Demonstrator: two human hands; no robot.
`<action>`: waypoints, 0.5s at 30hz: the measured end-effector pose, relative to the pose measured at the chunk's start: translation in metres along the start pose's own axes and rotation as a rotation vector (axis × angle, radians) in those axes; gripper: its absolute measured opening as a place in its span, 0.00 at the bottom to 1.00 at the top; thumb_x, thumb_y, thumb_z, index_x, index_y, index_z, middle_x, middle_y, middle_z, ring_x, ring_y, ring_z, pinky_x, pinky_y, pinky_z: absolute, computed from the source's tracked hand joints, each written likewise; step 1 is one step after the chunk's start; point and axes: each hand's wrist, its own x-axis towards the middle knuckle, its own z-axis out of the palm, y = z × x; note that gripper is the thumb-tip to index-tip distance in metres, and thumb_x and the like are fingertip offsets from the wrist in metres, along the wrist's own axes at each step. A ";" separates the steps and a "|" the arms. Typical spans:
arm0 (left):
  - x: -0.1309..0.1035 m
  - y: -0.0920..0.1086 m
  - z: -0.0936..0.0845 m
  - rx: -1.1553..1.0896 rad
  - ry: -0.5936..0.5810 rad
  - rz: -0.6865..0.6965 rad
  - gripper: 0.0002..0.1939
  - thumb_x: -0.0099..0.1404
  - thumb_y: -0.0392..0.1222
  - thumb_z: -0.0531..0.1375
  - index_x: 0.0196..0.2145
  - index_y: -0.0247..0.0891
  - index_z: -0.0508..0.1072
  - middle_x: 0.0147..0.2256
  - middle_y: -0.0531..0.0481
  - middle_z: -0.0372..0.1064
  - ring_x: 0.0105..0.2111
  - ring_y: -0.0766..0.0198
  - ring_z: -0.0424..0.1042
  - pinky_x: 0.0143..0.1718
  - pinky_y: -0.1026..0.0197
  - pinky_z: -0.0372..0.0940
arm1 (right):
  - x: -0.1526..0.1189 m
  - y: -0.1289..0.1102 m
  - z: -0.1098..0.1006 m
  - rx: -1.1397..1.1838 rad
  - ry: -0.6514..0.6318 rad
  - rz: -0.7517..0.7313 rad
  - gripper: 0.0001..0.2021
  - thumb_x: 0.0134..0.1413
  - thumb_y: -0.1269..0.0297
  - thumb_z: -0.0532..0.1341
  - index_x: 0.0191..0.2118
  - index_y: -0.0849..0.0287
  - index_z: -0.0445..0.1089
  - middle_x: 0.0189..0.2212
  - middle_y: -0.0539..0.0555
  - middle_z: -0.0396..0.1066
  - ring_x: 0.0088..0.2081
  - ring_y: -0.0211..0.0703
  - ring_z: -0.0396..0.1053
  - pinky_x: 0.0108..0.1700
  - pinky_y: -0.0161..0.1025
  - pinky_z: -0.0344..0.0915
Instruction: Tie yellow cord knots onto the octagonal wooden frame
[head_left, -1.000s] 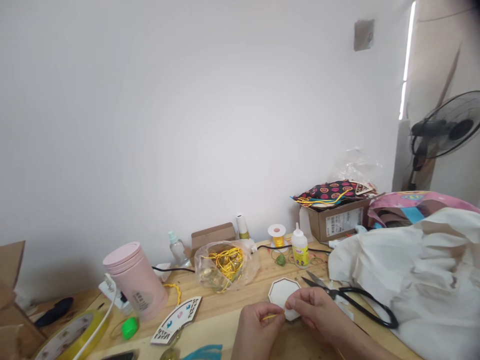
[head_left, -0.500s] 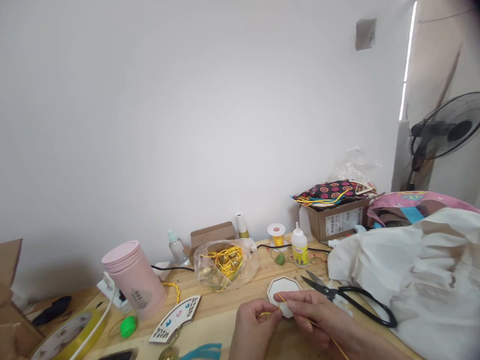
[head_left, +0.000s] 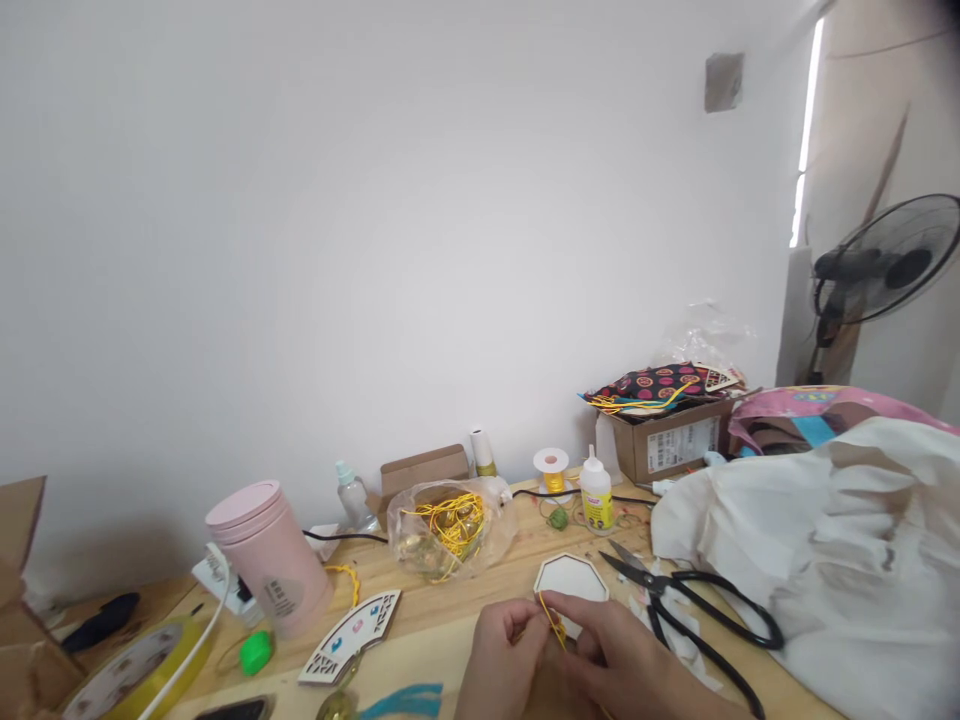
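Observation:
Near the bottom of the view, a yellow cord (head_left: 555, 622) runs between my two hands. My left hand (head_left: 504, 655) is closed, its fingertips pinched on the cord. Just right of it, my right hand (head_left: 619, 650) pinches the same cord between thumb and fingers. Behind the fingers lies a white octagonal piece with a dark rim (head_left: 571, 577), partly covered by my right hand. Black-handled scissors (head_left: 660, 585) lie open to the right of that hand.
A glue bottle (head_left: 597, 495) and a yellow thread spool (head_left: 553, 470) stand behind the hands. Left are a bag of yellow cords (head_left: 452, 525), a fan-shaped piece (head_left: 351, 637) and a pink canister (head_left: 270, 560). White cloth (head_left: 825, 540) covers the right side.
My hands have drawn closer together, and the cord now shows as a short, bunched length between them. The view has shifted slightly, and more of the scissors shows.

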 end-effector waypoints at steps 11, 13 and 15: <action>-0.001 0.001 0.000 -0.043 -0.120 0.029 0.10 0.49 0.34 0.53 0.24 0.31 0.75 0.23 0.48 0.72 0.28 0.60 0.68 0.28 0.65 0.60 | -0.001 -0.005 -0.004 -0.085 0.029 -0.021 0.12 0.42 0.73 0.54 0.36 0.59 0.66 0.14 0.43 0.57 0.17 0.31 0.54 0.17 0.26 0.44; -0.002 0.002 0.000 -0.012 -0.101 0.035 0.10 0.49 0.35 0.54 0.23 0.30 0.75 0.22 0.47 0.72 0.27 0.59 0.68 0.28 0.64 0.60 | 0.000 -0.006 -0.005 -0.033 0.021 -0.021 0.09 0.43 0.72 0.54 0.33 0.60 0.67 0.14 0.44 0.58 0.18 0.32 0.56 0.18 0.26 0.45; -0.002 0.002 0.000 0.030 -0.065 0.035 0.09 0.48 0.36 0.55 0.22 0.30 0.75 0.22 0.47 0.72 0.27 0.59 0.68 0.27 0.64 0.60 | 0.001 -0.009 -0.009 0.059 -0.001 0.008 0.09 0.44 0.69 0.54 0.33 0.62 0.68 0.13 0.44 0.58 0.16 0.31 0.54 0.17 0.27 0.44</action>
